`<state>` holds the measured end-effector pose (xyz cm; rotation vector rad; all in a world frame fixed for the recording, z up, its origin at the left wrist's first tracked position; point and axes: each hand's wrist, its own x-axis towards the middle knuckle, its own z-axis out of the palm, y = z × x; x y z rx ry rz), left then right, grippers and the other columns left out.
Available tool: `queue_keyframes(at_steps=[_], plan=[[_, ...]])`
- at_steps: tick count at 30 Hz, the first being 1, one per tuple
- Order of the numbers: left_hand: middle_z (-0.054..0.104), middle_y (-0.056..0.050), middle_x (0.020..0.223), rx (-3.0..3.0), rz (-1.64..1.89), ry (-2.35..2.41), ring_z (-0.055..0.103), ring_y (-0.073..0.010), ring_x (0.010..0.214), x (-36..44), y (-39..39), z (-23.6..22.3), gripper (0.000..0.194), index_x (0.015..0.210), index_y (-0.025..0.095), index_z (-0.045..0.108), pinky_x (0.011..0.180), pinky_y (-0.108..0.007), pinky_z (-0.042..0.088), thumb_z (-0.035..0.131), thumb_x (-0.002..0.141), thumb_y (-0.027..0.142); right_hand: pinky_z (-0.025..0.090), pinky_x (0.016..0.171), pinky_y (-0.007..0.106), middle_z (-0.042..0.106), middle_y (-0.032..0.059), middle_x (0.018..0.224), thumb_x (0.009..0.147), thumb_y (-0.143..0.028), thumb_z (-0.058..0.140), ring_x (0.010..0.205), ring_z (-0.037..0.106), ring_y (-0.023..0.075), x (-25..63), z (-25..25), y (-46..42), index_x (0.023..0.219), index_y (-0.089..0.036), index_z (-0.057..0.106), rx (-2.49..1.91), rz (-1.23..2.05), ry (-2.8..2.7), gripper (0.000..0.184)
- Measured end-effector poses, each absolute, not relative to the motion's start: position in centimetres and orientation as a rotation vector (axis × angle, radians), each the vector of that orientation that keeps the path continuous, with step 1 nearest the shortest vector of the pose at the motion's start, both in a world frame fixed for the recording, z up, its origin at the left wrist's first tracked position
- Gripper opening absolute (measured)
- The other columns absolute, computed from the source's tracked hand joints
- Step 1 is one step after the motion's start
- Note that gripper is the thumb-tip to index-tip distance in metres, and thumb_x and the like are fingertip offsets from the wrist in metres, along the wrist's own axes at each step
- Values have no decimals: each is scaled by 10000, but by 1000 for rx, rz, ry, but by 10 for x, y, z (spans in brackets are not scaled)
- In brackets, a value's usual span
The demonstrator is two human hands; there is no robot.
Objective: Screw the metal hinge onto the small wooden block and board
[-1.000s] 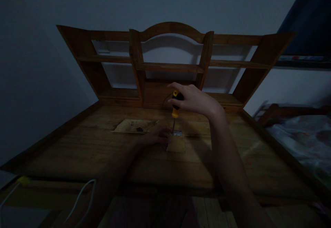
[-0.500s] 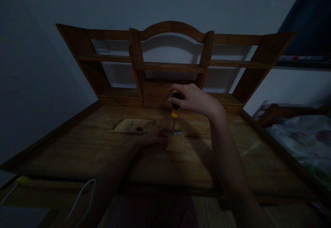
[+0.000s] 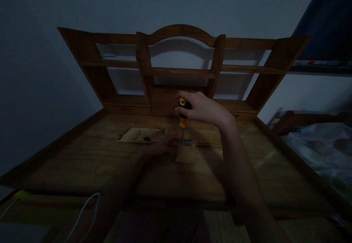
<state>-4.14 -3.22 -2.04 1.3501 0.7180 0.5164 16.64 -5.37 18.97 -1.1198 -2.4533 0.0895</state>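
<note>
My right hand (image 3: 199, 107) is closed around the black and yellow handle of a screwdriver (image 3: 183, 122). The tool stands upright, its shaft pointing down at the left end of a small metal hinge (image 3: 187, 142). That hinge lies at the far edge of a small light wooden piece (image 3: 186, 155) on the desk. Close to the tip, my left hand (image 3: 168, 145) rests low with its fingers bent toward the hinge and the wood. It is dark there, and whether those fingertips pinch anything is hidden.
A wooden shelf unit (image 3: 180, 73) rises along the back of the desk (image 3: 90, 162). Left of the hinge is a pale, damaged patch (image 3: 140, 134) in the desktop. A white cable (image 3: 82, 210) hangs at the front left. Plastic-covered things (image 3: 321, 144) lie beyond the right edge.
The screwdriver and my right hand appear slightly farther left and lower, while the whole view has shifted a little. The tip is still at the hinge. My left hand stays beside it.
</note>
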Motion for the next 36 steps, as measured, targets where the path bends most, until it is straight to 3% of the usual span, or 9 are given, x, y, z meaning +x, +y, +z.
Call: queue_keyframes(at_steps=[11, 21, 28, 36], plan=[[670, 0, 851, 1317, 510, 711, 668, -143, 698, -41, -32, -20, 560, 1182, 203, 535, 667, -281, 537, 848, 726, 290, 447, 973, 345, 659, 98, 1283, 899, -301, 578, 1168, 610, 266, 171, 188, -49, 1322, -193, 577, -1140, 36, -2447, 437], [666, 8, 865, 1301, 521, 703, 669, -140, 706, -41, -34, -19, 530, 1184, 217, 539, 679, -290, 547, 831, 744, 258, 465, 897, 343, 711, 91, 1131, 931, -381, 567, 1039, 646, 254, 172, 187, -46, 1168, -203, 642, -1150, 63, -2404, 306], [664, 5, 865, 1341, 501, 722, 657, -138, 706, -42, -32, -19, 544, 1213, 209, 537, 693, -300, 537, 820, 754, 273, 448, 886, 307, 712, 42, 1119, 906, -267, 567, 1029, 636, 218, 170, 192, -48, 1180, -226, 637, -1019, 152, -2489, 285], [669, 1, 877, 1314, 506, 705, 670, -150, 728, -43, -32, -20, 560, 1222, 210, 529, 705, -304, 535, 824, 751, 284, 448, 857, 325, 713, 82, 1025, 949, -397, 570, 988, 649, 243, 170, 185, -46, 1091, -206, 648, -1139, 23, -2402, 250]])
